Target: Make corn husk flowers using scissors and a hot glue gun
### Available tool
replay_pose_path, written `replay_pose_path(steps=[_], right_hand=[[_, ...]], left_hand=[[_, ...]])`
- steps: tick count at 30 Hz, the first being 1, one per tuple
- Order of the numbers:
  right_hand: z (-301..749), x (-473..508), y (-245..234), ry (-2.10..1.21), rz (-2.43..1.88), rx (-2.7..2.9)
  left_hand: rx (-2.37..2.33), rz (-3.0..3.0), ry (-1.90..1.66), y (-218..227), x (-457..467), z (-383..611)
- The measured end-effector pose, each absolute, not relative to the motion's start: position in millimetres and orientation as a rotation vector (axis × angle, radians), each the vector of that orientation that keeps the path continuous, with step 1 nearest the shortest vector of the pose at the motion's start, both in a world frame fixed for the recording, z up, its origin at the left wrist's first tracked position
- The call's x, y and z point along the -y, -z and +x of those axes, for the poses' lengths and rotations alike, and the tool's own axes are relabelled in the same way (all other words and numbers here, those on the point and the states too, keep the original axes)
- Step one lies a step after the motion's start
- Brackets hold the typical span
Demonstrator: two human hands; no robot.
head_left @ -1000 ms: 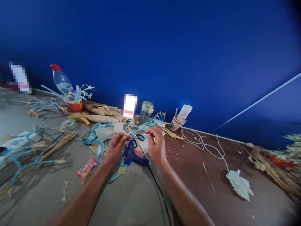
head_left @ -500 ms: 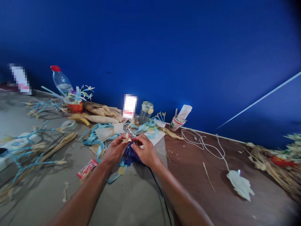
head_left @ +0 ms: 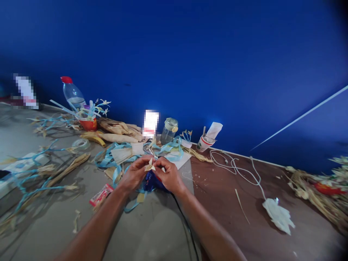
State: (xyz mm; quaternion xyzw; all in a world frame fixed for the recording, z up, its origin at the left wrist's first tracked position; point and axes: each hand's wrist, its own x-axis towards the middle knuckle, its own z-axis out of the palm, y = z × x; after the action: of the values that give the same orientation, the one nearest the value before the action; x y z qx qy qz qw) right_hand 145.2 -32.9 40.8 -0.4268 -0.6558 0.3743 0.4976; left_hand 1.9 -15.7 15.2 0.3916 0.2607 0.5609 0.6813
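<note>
A small cream flower with pointed petals [head_left: 149, 166], looking like dried husk, is held between both hands above the table. My left hand [head_left: 136, 172] pinches it from the left side. From the right, the closed fingertips of my right hand [head_left: 169, 174] meet it at its edge. Just below the hands lies a dark blue bundle [head_left: 151, 182], with a black cord [head_left: 182, 214] running from beneath my right hand toward the front. Light blue ribbon [head_left: 115, 159] lies in loops to the left and behind. My fingers partly hide the flower's base.
Blue-stemmed flower branches [head_left: 32, 181] spread over the left. At the back stand a red cup [head_left: 88, 124], a bottle [head_left: 73, 94], a glass jar [head_left: 169, 131] and a white cup [head_left: 203, 143]. A white cable [head_left: 233, 165] and crumpled tissue [head_left: 278, 214] lie right; a red wrapper [head_left: 101, 194] lies left.
The flower has turned and moved slightly right and down, so its petals now face me more openly. Both hands stay close together around it. The view has shifted slightly.
</note>
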Motion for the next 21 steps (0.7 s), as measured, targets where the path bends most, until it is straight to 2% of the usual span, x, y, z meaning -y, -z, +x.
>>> replay_pose_path(steps=[9, 21], right_hand=[[139.5, 35.4, -39.2, -0.688, -1.009, 1.542], [137.2, 35.3, -34.0, -0.658, -1.105, 1.534]], left_hand=[[-0.584, 0.849, -1.307, -14.6, 18.0, 9.4], [-0.671, 0.905, -1.312, -12.2, 19.8, 12.0]])
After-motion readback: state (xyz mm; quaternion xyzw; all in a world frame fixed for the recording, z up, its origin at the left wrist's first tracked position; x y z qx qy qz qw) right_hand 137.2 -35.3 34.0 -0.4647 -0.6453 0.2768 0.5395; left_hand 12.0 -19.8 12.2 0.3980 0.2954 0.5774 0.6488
